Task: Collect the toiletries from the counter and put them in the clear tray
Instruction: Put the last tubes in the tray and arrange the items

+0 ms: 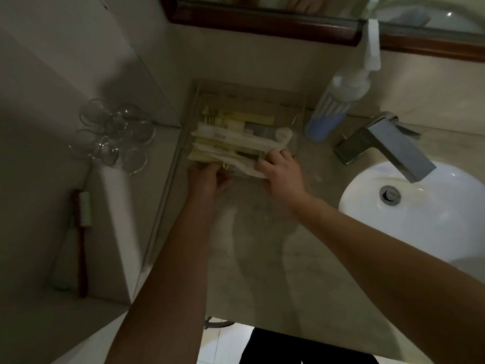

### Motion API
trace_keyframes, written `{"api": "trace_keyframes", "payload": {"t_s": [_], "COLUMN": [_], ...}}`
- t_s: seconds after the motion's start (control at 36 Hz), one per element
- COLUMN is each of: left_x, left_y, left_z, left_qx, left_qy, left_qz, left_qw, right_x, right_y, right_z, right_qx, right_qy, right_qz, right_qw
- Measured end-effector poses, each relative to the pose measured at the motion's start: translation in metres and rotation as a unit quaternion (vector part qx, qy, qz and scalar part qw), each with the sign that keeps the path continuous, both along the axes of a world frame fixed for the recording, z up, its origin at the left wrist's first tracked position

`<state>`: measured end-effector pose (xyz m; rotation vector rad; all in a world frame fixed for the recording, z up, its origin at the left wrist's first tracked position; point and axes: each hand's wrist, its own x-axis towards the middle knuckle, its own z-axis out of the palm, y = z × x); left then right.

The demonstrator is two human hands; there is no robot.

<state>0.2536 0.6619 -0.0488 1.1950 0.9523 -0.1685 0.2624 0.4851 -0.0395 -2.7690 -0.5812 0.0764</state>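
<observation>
Gripping packets [236, 153] at clear tray [299, 119], left hand [204, 177] and right hand [282, 172] fingers closed, dim marble counter [262, 258], sink [420, 214] beside.

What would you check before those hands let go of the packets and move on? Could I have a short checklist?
1. Clear tray sits flat on the counter: ok.
2. Packets lie inside the tray: mostly ok; the nearest white packet reaches over the front edge.
3. Left hand and right hand both at the tray's near edge, on the packets: ok.
4. Counter in front of the tray free of stray packets: ok.
5. Pump bottle beside the tray, upright and untouched: ok.
6. Whether the brush on the side ledge belongs in the tray: cannot tell.
</observation>
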Motion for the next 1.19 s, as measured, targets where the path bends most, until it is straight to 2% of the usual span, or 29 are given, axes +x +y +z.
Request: {"api": "trace_keyframes", "payload": {"t_s": [0.17, 0.56, 0.69, 0.92, 1.0, 1.08, 1.19], "left_x": [-0.013, -0.02, -0.018, -0.012, -0.011, -0.01, -0.01], "left_y": [0.006, 0.01, 0.012, 0.007, 0.006, 0.006, 0.007], "left_z": [-0.005, -0.002, -0.005, -0.01, -0.01, -0.007, -0.007], "left_qx": [-0.04, -0.062, -0.007, 0.083, 0.08, 0.056, 0.037], "left_qy": [0.033, 0.006, 0.017, 0.024, 0.023, 0.017, 0.007], "left_qz": [0.024, 0.057, 0.051, 0.06, 0.061, 0.073, 0.044], "left_qw": [0.998, 0.996, 0.999, 0.994, 0.995, 0.996, 0.998], "right_x": [-0.01, 0.007, -0.004, -0.003, -0.007, -0.01, -0.004], "right_y": [-0.004, 0.008, 0.014, 0.006, 0.007, 0.012, 0.016], "right_z": [0.005, 0.011, 0.007, 0.006, 0.008, 0.011, 0.014], "right_qx": [-0.012, -0.014, -0.035, -0.04, -0.025, -0.052, -0.046], "right_qy": [0.018, 0.018, 0.024, 0.042, 0.035, 0.042, 0.069], "right_qz": [0.035, -0.037, 0.025, 0.036, 0.051, 0.083, 0.079], "right_qw": [0.999, 0.999, 0.999, 0.998, 0.998, 0.994, 0.993]}}
